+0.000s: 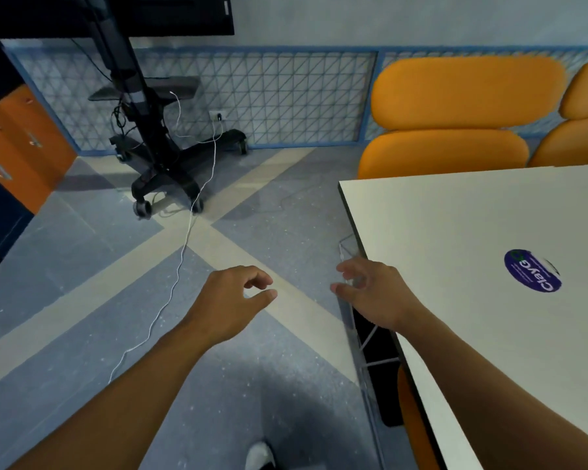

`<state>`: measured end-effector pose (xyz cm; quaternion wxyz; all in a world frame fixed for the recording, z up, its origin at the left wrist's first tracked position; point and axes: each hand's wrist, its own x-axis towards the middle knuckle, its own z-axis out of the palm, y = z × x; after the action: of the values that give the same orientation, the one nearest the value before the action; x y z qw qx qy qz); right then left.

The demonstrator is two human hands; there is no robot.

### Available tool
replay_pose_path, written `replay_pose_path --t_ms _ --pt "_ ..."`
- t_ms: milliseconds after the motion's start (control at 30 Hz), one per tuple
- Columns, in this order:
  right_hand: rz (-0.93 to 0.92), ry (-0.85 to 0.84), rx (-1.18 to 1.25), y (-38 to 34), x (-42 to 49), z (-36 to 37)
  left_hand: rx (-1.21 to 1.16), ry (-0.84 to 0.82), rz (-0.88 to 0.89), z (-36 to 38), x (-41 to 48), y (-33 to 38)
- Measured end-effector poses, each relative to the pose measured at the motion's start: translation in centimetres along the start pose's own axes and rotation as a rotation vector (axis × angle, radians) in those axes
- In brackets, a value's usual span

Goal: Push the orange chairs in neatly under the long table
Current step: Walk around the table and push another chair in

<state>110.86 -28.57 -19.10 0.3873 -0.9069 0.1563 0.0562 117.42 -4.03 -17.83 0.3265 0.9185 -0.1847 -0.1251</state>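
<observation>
Both bare forearms reach forward from the bottom of the view, palms down, over the grey and cream floor (116, 266). The left hand (230, 301) hangs in the air near the centre, wrist straight, its grip loosely apart: fingers curled, thumb pointing toward 3 o'clock, nothing held. The right hand (370, 293) sits at the near edge of the long white surface (472, 232), at about 3 o'clock from the left hand; its fingers are curled and its grip apart and empty, just over a clear panel below the edge.

One orange chair (455, 113) stands at 1 o'clock, its seat at the far end of the surface; a second orange chair (584, 123) is cut off at the right edge. A further orange seat (413, 422) shows tucked under the surface at 5 o'clock. A blue round sticker (532, 271) lies on the surface. A black wheeled stand (157, 147) stands at 11 o'clock, a white cable (180, 262) trailing from it across the floor.
</observation>
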Motion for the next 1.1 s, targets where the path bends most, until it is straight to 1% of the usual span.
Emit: replay_pose_path --t_ms 200,300,467,600,800,1100 --pt "0.030 0.040 0.020 -3.3 5.9 1.0 0.010 -0.049 0.045 -3.5 7.1 -2.7" --pt "0.028 0.042 -0.011 -4.1 9.3 0.7 0.001 -0.056 0.073 -4.5 11.0 -3.4" --pt "0.015 0.066 -0.062 -4.7 16.9 -0.2 0.012 -0.060 0.122 -5.6 19.0 -3.7" --pt "0.013 0.084 -0.018 -4.8 24.1 -1.3 0.052 -0.041 0.147 -6.2 26.8 -3.6" --pt "-0.002 0.091 0.012 -5.1 35.7 -5.0 0.086 -0.072 0.156 -7.6 39.1 -1.4" --pt "-0.029 0.109 -0.036 -6.4 48.5 -11.9 0.072 -0.050 0.236 -9.4 53.8 2.1"
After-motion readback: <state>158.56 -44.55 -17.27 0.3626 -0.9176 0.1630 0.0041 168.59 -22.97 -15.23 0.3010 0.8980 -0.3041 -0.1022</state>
